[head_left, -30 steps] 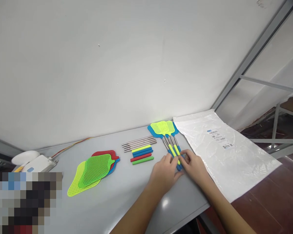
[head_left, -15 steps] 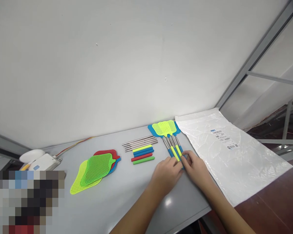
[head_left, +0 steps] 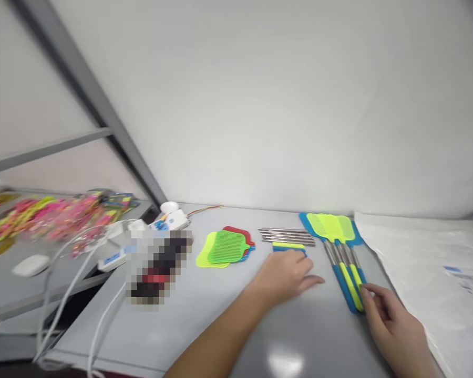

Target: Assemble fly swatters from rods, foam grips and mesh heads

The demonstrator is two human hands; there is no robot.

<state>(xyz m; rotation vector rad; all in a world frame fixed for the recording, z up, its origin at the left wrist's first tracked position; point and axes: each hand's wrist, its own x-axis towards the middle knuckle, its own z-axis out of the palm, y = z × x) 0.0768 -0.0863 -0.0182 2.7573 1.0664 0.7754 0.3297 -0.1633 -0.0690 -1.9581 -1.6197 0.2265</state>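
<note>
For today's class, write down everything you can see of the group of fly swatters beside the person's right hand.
The fly swatters lie side by side on the grey table, pointing away from the person. Their perforated plastic heads overlap, yellow-green over blue. Shiny metal shafts run toward yellow and blue grips at the near end. Blur makes an exact count uncertain. Fingers of the right hand touch the grips, and a whitish plastic bag lies close on the right.

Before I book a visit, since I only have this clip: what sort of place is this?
Probably a small assembly bench for plastic fly swatters: loose mesh heads, bare steel rods and assembled swatters lie on a grey table, beside a labelled plastic bag.
</note>
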